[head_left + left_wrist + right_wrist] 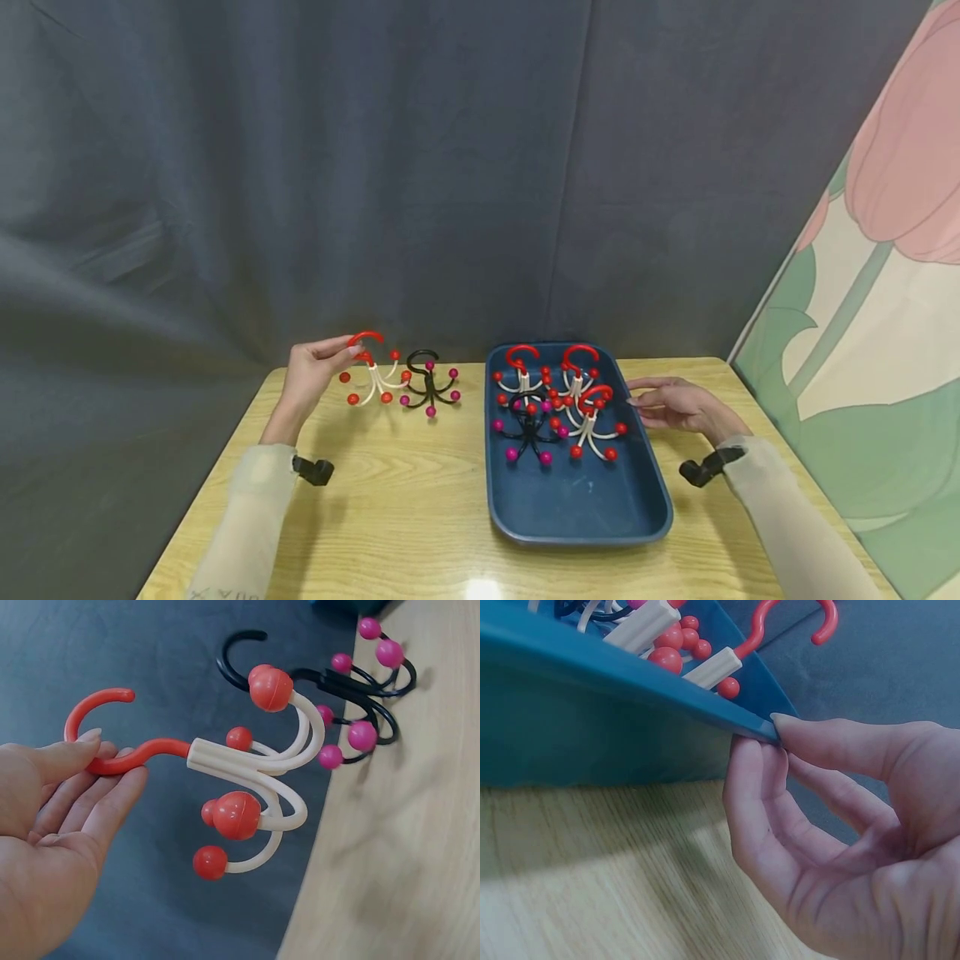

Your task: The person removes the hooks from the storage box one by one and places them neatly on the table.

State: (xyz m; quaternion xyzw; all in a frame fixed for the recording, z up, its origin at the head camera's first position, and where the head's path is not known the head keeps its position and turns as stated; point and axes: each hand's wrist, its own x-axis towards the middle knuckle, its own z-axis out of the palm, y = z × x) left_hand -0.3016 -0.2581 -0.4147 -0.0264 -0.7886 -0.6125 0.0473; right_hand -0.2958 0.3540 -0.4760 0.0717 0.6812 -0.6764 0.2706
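My left hand (307, 375) pinches the red hook of a white multi-prong hanger (225, 759) with red ball tips, thumb on one side and fingers on the other. The hanger is held up at the left of the table, its prongs hanging downward in the head view. Just right of it stands a black hanger (430, 385) with pink ball tips. At the tray's right side, my right hand (678, 404) pinches the rim of the blue tray (667, 694) between thumb and fingers. Inside the tray are several hangers, among them a black one (529, 427) and a red-and-white one (589, 427).
The hangers in the tray crowd its far half, and the bare tray floor (577, 504) shows at the near end. A wooden table (397, 492) lies beneath everything. Behind it hangs a dark curtain (420, 183), and a flower-patterned panel (847, 375) stands at the right.
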